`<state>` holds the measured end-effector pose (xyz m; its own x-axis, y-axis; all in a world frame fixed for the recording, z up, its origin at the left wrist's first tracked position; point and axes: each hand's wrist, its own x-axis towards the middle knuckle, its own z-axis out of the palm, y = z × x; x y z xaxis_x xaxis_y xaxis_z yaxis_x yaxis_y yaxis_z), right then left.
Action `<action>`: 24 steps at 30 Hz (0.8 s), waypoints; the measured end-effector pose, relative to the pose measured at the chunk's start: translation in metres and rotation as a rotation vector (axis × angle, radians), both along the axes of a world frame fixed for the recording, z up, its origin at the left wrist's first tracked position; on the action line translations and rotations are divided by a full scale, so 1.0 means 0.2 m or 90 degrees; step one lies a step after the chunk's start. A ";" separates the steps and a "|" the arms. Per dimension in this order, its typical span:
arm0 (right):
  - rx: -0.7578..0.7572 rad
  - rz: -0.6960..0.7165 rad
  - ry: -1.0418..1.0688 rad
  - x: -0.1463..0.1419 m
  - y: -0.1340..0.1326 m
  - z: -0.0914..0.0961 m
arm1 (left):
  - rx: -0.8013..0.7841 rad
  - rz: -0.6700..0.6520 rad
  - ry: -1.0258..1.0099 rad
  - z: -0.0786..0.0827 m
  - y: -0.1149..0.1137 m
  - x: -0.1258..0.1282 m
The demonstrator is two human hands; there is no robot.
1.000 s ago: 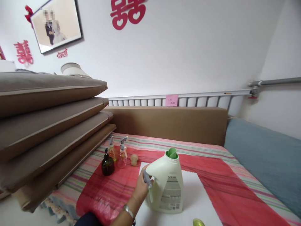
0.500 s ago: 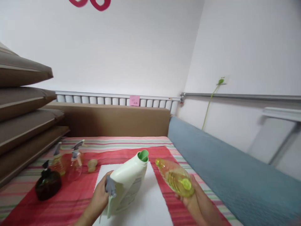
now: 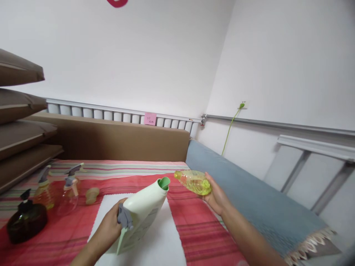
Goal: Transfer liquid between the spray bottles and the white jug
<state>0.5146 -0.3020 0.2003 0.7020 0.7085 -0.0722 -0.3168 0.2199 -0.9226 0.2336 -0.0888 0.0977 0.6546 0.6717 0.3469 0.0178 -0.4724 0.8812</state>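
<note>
My left hand [image 3: 112,221] is closed at the rear of a pale green detergent jug [image 3: 144,207], which leans to the right over a white sheet [image 3: 163,236]. A grey trigger spray head [image 3: 125,217] sits by its fingers, against the jug. The jug's mouth is uncapped and shows a green pouring spout [image 3: 164,182]. Further right, my right hand [image 3: 215,195] grips the base end of a clear yellow bottle [image 3: 192,181]. That bottle lies nearly level in the air, its open-looking neck pointing left near the spout, apart from it. Liquid shows inside the bottle.
On the red cloth [image 3: 199,229] at left stand a dark pump bottle [image 3: 27,223], several spray bottles including a clear one [image 3: 68,201], and a small translucent cup-like piece [image 3: 92,195]. Brown cushions [image 3: 24,136] are stacked at left. A blue padded side [image 3: 235,184] bounds the right.
My right hand has brought the yellow bottle closer to the jug's spout and turned it more level. The view has shifted, with the scene moving left. My left hand still holds the jug.
</note>
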 end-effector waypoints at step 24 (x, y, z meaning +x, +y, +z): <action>-0.083 -0.020 -0.126 0.11 0.11 0.02 | 0.012 -0.012 0.009 0.04 -0.03 0.00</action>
<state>0.5360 -0.2797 0.2041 0.7327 0.6803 -0.0204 -0.1217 0.1015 -0.9874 0.2340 -0.0948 0.1060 0.6718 0.6529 0.3498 0.0220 -0.4897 0.8716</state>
